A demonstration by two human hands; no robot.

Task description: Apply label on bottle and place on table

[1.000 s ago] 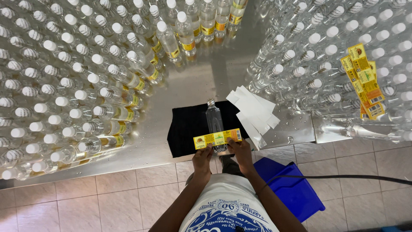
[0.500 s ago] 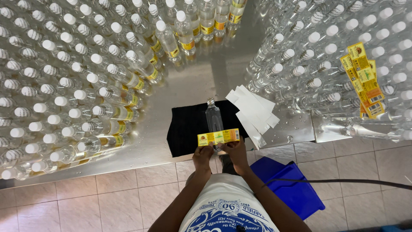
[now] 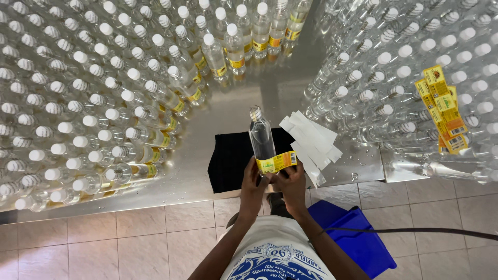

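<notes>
A clear plastic bottle [image 3: 261,136] with a striped cap stands over a black cloth [image 3: 232,155] on the steel table. Both hands grip its lower part. My left hand [image 3: 252,187] holds the left side of the base. My right hand [image 3: 291,182] presses a yellow label [image 3: 276,163] against the bottle, the label's right end still sticking out past the bottle. A loose pile of white backing strips [image 3: 311,142] lies just right of the bottle.
Many white-capped clear bottles [image 3: 93,98] crowd the steel table [image 3: 244,98] on the left, back and right; some carry yellow labels. A strip of yellow labels [image 3: 441,106] lies on the right-hand bottles. A blue bin [image 3: 358,241] sits on the tiled floor below.
The yellow label lay flat across the bottle's front and now wraps its left side. The bottle has tilted slightly and both hands have closed in around its base.
</notes>
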